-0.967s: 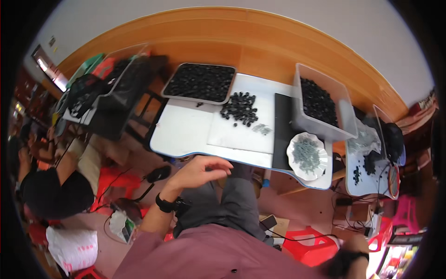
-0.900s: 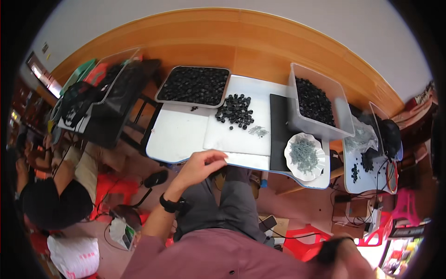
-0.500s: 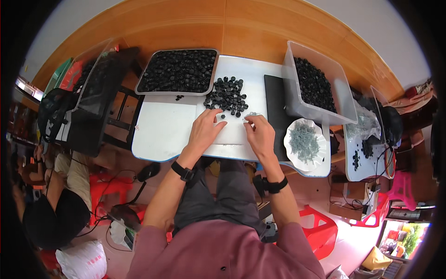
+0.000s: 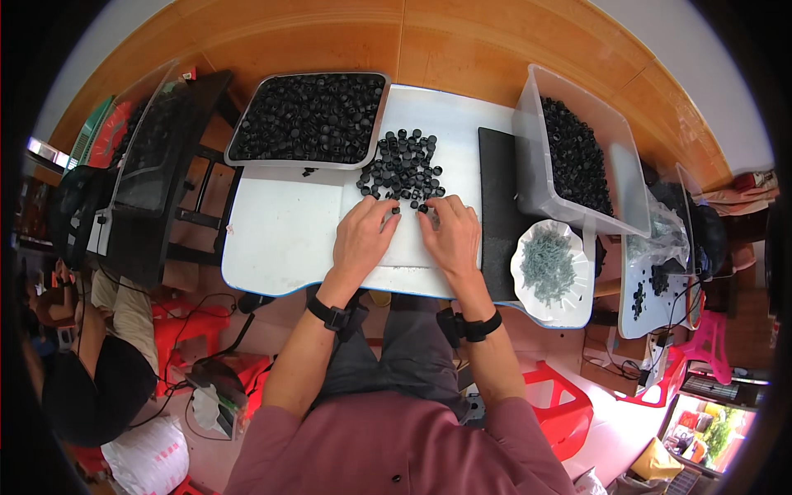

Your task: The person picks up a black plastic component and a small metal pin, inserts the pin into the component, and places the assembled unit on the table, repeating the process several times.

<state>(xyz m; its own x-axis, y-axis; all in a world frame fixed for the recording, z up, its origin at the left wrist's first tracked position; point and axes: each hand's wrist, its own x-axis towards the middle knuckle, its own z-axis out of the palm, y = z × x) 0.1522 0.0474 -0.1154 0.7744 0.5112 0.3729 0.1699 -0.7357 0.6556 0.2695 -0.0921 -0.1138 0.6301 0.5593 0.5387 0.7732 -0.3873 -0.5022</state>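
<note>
A loose pile of small round black caps (image 4: 403,161) lies on the white table (image 4: 280,227) in front of me. At the pile's near edge, my left hand (image 4: 363,238) pinches one black cap (image 4: 395,210) between thumb and forefinger. Facing it, my right hand (image 4: 454,238) has its thumb and forefinger closed on another black cap (image 4: 423,209). Both wrists rest low over the table, a short gap between the fingertips. My fingers partly cover the two caps.
A metal tray (image 4: 297,164) full of black caps stands at the back left. To the right are a black mat (image 4: 497,206), a clear plastic bin (image 4: 535,157) of black parts and a scalloped white dish (image 4: 530,294) of thin grey pieces. Another person (image 4: 103,371) sits at far left.
My right hand has come in toward the pile and closed its fingertips on a cap. The left fingertips have closed on the cap that lay beside them.
</note>
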